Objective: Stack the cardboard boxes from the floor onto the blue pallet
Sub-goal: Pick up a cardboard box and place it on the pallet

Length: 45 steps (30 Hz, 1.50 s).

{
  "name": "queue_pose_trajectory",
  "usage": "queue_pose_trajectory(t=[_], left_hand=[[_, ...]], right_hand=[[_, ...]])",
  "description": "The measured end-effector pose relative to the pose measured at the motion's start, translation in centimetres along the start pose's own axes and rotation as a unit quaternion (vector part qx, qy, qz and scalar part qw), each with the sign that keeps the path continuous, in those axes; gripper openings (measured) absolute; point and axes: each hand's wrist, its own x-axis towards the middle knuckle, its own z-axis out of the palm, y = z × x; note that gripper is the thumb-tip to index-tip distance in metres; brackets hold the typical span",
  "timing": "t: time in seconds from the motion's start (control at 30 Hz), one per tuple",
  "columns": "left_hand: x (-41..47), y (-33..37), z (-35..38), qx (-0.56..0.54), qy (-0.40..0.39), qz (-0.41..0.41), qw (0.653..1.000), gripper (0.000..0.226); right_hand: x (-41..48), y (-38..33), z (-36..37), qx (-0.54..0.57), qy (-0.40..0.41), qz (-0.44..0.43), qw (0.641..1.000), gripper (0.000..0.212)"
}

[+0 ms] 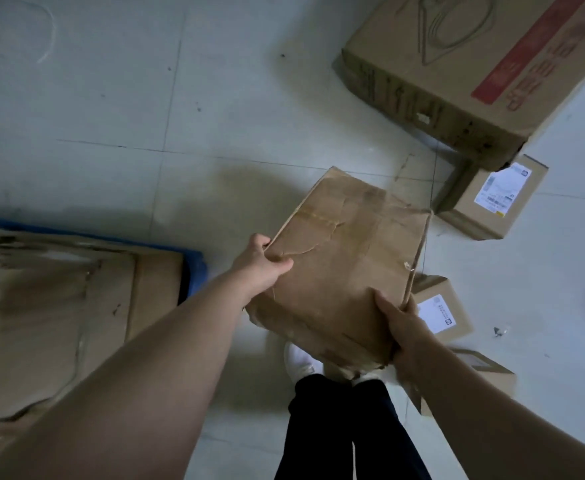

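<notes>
Gripping a worn box (346,265) clear of the floor, you have your left hand (263,268) curled over its left edge and your right hand (402,327) clasping its near right corner. It hangs above your shoes (301,362), just right of the pallet (194,271), which bears a big box (59,299). Labelled boxes (498,199) lie on the floor to your right.

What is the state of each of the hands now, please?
Left hand: closed, gripping the worn cardboard box at its left edge.
Right hand: closed, gripping the same box at its near right corner.
</notes>
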Motion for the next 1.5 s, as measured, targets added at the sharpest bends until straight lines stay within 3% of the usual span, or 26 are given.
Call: queue_pose_trajectory(t=[0.2,0.33,0.6,0.83,1.07,1.13,1.23,1.5], left_hand=[[-9.7,1.1,-5.2,-0.08,0.022,-0.018,0.996,0.058],[-16.7,3.2,-9.9,-0.155,0.037,-0.007,0.987,0.063],[-28.4,5.9,-19.3,-0.211,0.075,0.064,0.972,0.071],[-36.3,4.4,-26.5,-0.295,0.078,0.097,0.947,0.064],[-37.4,3.4,-33.1,-0.413,0.079,0.05,0.906,0.06],[-36.3,4.1,-35.2,-0.432,0.096,0.039,0.896,0.059],[-34.0,5.9,-38.7,-0.453,0.142,0.009,0.88,0.059],[-28.6,11.8,-46.6,-0.583,0.195,-0.063,0.786,0.06]], right_hand=[[-10.0,-6.4,0.0,-0.062,-0.042,-0.048,0.996,0.055],[-17.2,-10.9,0.7,-0.086,-0.07,-0.116,0.987,0.047],[-30.7,-18.0,3.5,-0.129,-0.125,-0.203,0.963,0.055],[-39.6,-21.0,8.2,-0.214,-0.117,-0.241,0.94,0.071],[-41.7,-25.9,16.6,-0.286,-0.172,-0.255,0.907,0.073],[-41.0,-28.6,20.4,-0.318,-0.209,-0.246,0.892,0.083],[-40.4,-32.7,26.9,-0.349,-0.242,-0.254,0.869,0.075],[-41.5,-42.3,41.6,-0.467,-0.285,-0.25,0.799,0.08]])
